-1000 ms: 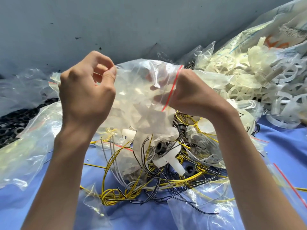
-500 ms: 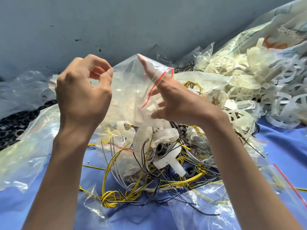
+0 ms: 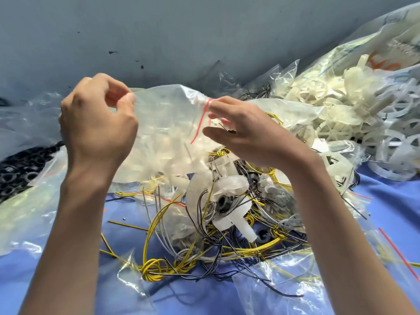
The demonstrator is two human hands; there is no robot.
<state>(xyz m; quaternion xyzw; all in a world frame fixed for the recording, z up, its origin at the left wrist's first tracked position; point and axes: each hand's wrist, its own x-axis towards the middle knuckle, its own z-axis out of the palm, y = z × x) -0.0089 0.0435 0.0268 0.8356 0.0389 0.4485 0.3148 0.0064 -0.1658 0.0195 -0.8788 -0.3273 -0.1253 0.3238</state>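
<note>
A clear zip bag (image 3: 166, 133) with a red seal line hangs above the table, holding pale plastic parts. My left hand (image 3: 97, 123) pinches its left top corner between thumb and curled fingers. My right hand (image 3: 245, 130) pinches the bag's mouth at the red line with thumb and forefinger, the other fingers spread loosely. Below the bag lies a white plastic part (image 3: 229, 203) with a dark hole, tangled in yellow and black wires (image 3: 159, 267).
A blue cloth (image 3: 118, 226) covers the table. A heap of white plastic wheels (image 3: 354, 114) in bags fills the right. A bag of black rings (image 3: 18, 169) lies at the left. More clear bags (image 3: 284, 289) lie near the front. A grey wall (image 3: 181, 30) stands behind.
My right hand has let go of its fist grip on the bag's mouth, opened, and now pinches the bag at the red line. The bag has spread wider. My left hand keeps its hold.
</note>
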